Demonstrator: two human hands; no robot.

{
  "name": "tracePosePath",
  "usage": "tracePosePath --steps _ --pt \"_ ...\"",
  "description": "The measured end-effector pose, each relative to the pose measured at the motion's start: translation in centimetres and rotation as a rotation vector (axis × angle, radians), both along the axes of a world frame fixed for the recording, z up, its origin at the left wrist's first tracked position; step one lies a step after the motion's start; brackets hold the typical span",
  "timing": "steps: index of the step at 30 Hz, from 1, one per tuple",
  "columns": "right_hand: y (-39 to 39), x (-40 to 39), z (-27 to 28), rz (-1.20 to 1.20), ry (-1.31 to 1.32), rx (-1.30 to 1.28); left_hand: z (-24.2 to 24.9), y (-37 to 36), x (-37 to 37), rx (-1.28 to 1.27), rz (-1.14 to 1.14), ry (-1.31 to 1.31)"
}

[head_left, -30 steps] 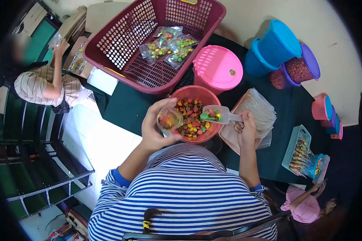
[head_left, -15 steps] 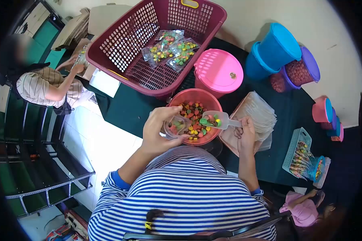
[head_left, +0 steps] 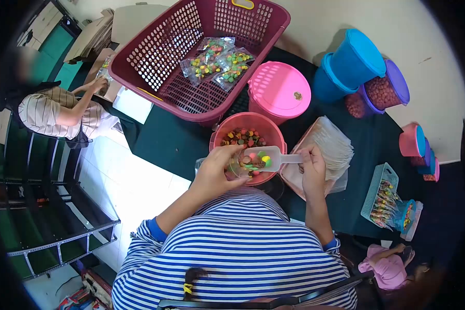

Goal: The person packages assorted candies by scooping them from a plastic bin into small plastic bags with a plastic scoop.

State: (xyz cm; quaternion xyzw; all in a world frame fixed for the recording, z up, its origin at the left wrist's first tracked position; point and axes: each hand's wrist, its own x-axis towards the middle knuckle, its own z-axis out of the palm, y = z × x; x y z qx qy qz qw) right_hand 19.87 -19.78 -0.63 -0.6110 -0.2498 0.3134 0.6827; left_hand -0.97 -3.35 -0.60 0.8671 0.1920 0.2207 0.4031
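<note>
My left hand (head_left: 216,171) is wrapped round a clear plastic cup (head_left: 235,166), mostly hidden by my fingers and held over the near left of the salmon-coloured bowl (head_left: 215,138). Brown, red, green and yellow candies (head_left: 247,137) lie in the bowl. My right hand (head_left: 313,168) grips the handle of a translucent white scoop (head_left: 275,158) above the bowl. Colourful candies (head_left: 258,160) rest in the scoop, whose front edge is at the cup's mouth. To the right, a tray (head_left: 289,185) holds a stack of clear plastic bags (head_left: 329,150), close to my right hand.
A maroon basket (head_left: 175,106) holds several filled bags (head_left: 219,61). Beside it stands a pink lidded tub (head_left: 279,89); blue tubs (head_left: 357,51) are farther right. A light-blue basket (head_left: 369,199) holds more packets. One person (head_left: 57,111) works at left, another (head_left: 386,266) at lower right.
The scoop with candies has moved left, from the bowl's right side to the mouth of the cup. My left hand has shifted slightly right and turned with the cup.
</note>
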Motion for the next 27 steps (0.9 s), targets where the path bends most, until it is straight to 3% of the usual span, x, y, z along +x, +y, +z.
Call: tracePosePath --steps 2,10,27 --pt "0.26 -0.23 0.23 -0.033 -0.120 -0.034 -0.08 -0.06 -0.04 -0.009 0.000 0.004" --pt "0.24 0.25 0.13 0.020 0.100 0.017 -0.23 -0.09 0.06 -0.016 -0.002 0.012" --pt "0.21 0.48 -0.14 0.021 0.176 0.069 -0.47 -0.21 0.12 -0.035 -0.002 0.018"
